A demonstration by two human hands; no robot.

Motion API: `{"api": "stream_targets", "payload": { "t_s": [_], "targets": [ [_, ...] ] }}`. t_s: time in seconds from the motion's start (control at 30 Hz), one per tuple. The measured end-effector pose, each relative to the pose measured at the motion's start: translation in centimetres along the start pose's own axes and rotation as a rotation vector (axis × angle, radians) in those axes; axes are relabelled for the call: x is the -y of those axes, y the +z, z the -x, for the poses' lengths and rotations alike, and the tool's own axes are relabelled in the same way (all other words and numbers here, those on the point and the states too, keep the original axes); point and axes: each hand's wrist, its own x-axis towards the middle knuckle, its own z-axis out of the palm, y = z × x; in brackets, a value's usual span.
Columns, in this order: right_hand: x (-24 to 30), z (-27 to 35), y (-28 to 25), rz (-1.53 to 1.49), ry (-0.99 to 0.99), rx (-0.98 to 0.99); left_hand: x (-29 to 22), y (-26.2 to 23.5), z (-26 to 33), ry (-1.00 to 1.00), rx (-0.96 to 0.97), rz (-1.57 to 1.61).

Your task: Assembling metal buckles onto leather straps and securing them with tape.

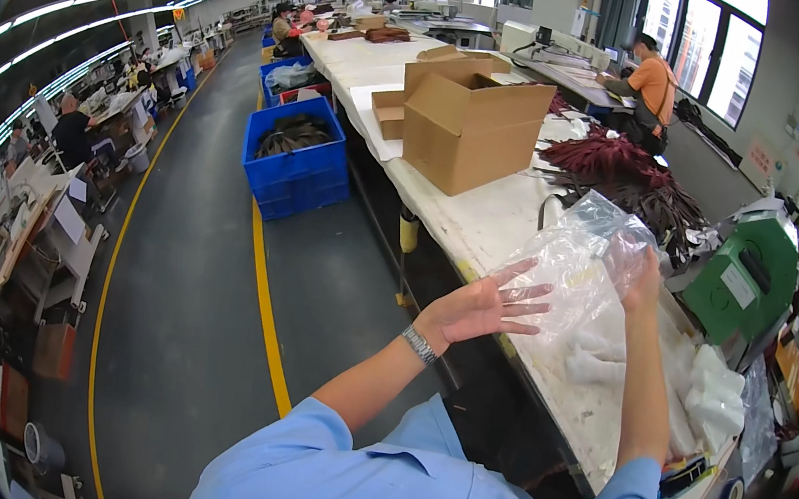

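A clear plastic bag hangs above the near part of the long white table. My right hand grips its right side, with the fingers partly hidden behind the film. My left hand is at the bag's left edge, palm turned up and fingers spread; it does not grip the film. Below the bag, crumpled clear plastic lies on the tabletop. A dark strap loop shows just beyond the bag.
An open cardboard box stands farther along the table. Dark red and brown strips are heaped at its right. A green machine is at the right. Blue crates line the aisle. A person in orange works beyond.
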Motion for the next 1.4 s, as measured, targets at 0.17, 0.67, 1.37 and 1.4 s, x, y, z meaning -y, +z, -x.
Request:
{"api": "stream_targets", "payload": {
  "t_s": [0.17, 0.67, 1.37, 1.4],
  "targets": [
    [-0.5, 0.3, 0.5, 0.192, 0.001, 0.046, 0.7, -1.6, 0.0, 0.009, -0.216, 0.158],
    [-14.4, 20.4, 14.8, 1.964, -0.713, 0.679, 3.3, -3.4, -6.6, 0.141, -0.492, -0.259],
    [-13.3, 13.9, 5.6, 2.295, -0.425, 0.356, 1.8, -9.3, -4.4, 0.045, -0.268, -1.926],
    [-13.4, 13.9, 5.7, 2.361, -0.196, 0.374, 2.4, -9.9, -4.5, 0.038, -0.269, -1.923]
  ]
}}
